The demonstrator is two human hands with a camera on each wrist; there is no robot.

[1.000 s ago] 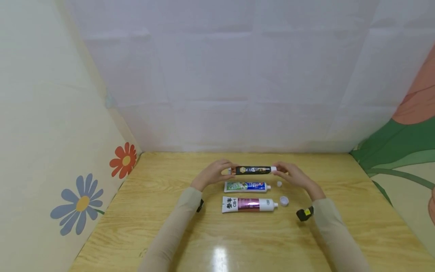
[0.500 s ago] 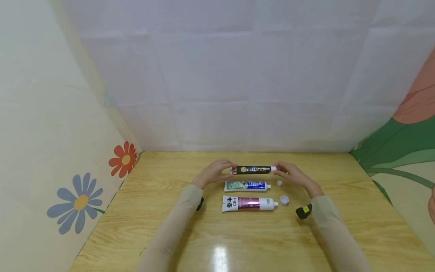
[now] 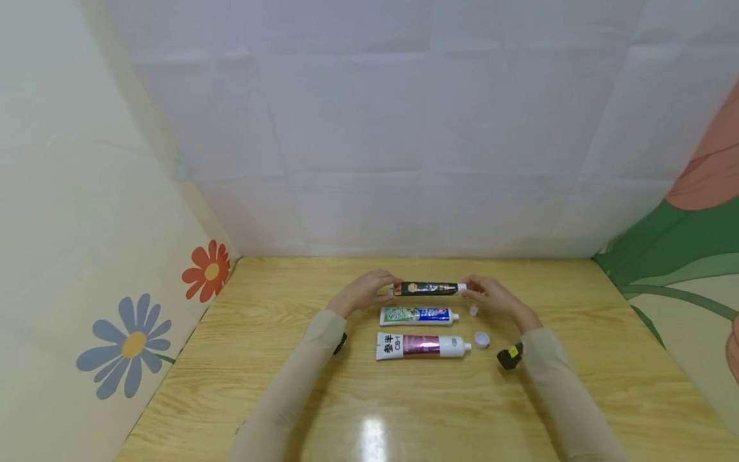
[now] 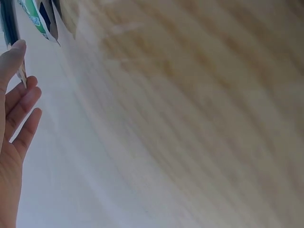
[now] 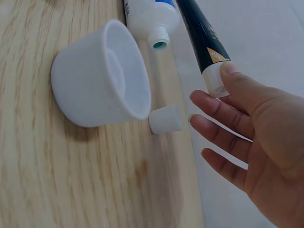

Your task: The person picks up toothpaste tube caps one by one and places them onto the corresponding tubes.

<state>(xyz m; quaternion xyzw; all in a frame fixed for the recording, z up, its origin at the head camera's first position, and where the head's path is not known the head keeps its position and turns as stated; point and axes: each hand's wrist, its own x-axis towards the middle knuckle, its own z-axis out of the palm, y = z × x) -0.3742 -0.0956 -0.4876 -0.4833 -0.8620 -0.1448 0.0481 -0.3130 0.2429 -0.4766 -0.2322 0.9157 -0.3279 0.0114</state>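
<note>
A black toothpaste tube [image 3: 430, 289] lies crosswise between both hands at the far part of the table. Its flat tail end is pinched by my left hand [image 3: 364, 292], thumb against fingers. At the other end, thumb and fingertips of my right hand [image 3: 498, 298] pinch the white cap [image 5: 216, 80], which sits on the tube. Nearer to me is a green and blue toothpaste tube [image 3: 418, 316], its nozzle bare in the right wrist view. Closest lies a larger white and pink toothpaste tube [image 3: 423, 346], also uncapped.
A small white cap [image 3: 473, 311] and a bigger white cap [image 3: 482, 340] rest on the wooden table [image 3: 439, 410], right of the nozzles. A white sheet [image 3: 369, 160] hangs behind the table. Flower-patterned panels [image 3: 133, 244] flank it.
The right wrist has shifted slightly left and the black tube with it. Both hands keep their hold on the tube's ends; the other tubes and loose caps stay put.
</note>
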